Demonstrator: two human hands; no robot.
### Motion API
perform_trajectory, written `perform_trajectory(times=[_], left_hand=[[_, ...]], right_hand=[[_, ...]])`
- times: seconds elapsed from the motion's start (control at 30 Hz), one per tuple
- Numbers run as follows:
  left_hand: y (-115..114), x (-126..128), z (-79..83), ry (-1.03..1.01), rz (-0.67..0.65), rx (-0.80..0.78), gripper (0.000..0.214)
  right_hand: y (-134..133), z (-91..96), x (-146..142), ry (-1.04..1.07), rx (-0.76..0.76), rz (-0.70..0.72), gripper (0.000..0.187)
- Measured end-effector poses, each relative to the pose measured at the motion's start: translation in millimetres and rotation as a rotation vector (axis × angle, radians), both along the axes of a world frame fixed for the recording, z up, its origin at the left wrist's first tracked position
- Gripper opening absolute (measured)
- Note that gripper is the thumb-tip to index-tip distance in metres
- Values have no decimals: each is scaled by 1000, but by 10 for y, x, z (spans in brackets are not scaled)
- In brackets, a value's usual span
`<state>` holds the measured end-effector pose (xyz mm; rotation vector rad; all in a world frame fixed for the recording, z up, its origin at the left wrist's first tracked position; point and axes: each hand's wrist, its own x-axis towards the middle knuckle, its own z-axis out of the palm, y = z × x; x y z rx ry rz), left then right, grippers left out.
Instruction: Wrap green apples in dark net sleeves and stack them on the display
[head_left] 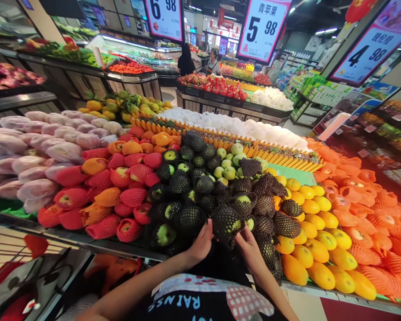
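Observation:
A green apple in a black foam net [226,222] is held between my two hands at the front of the fruit display. My left hand [202,240] presses against its left side. On the other side, my right hand [249,244] has its fingers closed at the net's lower right edge. Around it lie several more green apples in black nets [178,182], and bare green apples [230,173] are heaped behind. Just right of my right hand, more black foam nets [264,223] are bunched over the front.
Red-netted fruit [133,196] and wrapped pale fruit [36,160] fill the left. Yellow oval fruit [321,249] and orange-netted fruit [364,214] lie right. A cart [26,276] stands at lower left. Price signs [262,29] hang overhead; two people [186,60] are farther back.

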<state>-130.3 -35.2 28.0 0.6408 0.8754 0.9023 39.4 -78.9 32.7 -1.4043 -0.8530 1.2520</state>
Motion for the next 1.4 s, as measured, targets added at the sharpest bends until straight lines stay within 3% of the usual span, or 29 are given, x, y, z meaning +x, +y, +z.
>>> perform_trajectory(times=[0.17,0.37,0.57,0.77,0.97,1.1,1.2,1.4], left_hand=[[11,-9,47,191,30,38,44],[29,46,132,-203,-71,57,43],[27,65,151,-296,-116,38,32],[-14,31,90,-397,-116,-29,59],[-77,18,57,-374,-183,77,76],[-85,55,109,-276,-148,-27,62],[-88,74,125,-318,-101,-67,52],[-115,74,15,-302,-68,-85,39]], right_hand=[[8,88,62,5,96,33,61],[68,361,125,30,203,101,76],[114,353,198,81,152,15,66],[95,468,146,156,124,60,65],[103,447,131,151,123,10,57],[109,424,123,226,112,-31,54],[86,421,90,313,75,-22,53],[77,353,-2,302,56,-39,46]])
